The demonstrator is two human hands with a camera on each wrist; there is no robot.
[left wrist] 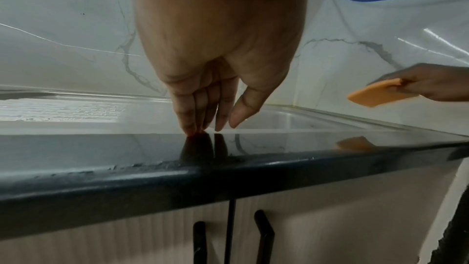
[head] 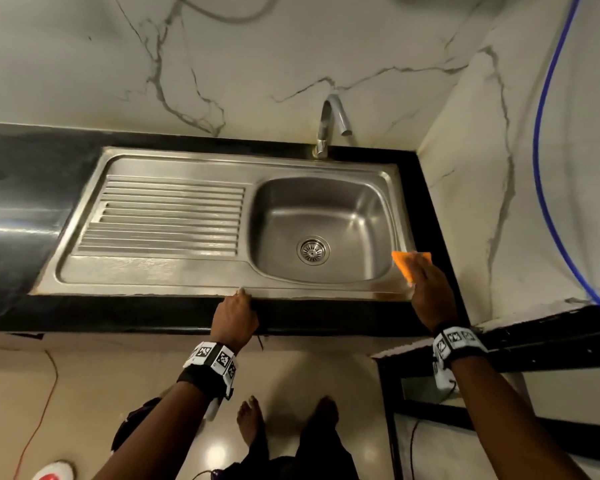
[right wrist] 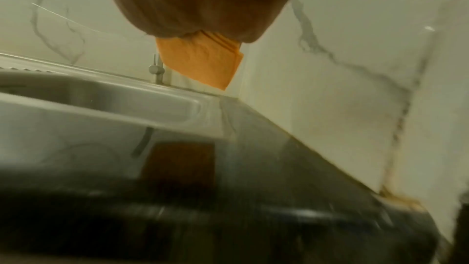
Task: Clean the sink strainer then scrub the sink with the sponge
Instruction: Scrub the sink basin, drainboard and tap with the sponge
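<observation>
A steel sink (head: 388, 188) with a ribbed drainboard (head: 167, 216) is set in a black counter. A round metal strainer (head: 312, 251) sits in the basin's drain. My right hand (head: 426, 289) holds a flat orange sponge (head: 404, 265) (left wrist: 373, 93) (right wrist: 203, 61) just above the sink's front right corner. My left hand (head: 234, 315) (left wrist: 210, 119) rests its straight fingertips (left wrist: 193, 129) on the black counter (left wrist: 101, 152) at the sink's front rim and holds nothing.
A curved steel tap (head: 329, 126) stands behind the basin. Marble walls close the back and right side, where a blue hose (head: 541, 168) hangs. Black-handled cabinet doors (left wrist: 264, 234) lie below the counter. A red cable (head: 39, 420) runs over the floor beside my bare feet.
</observation>
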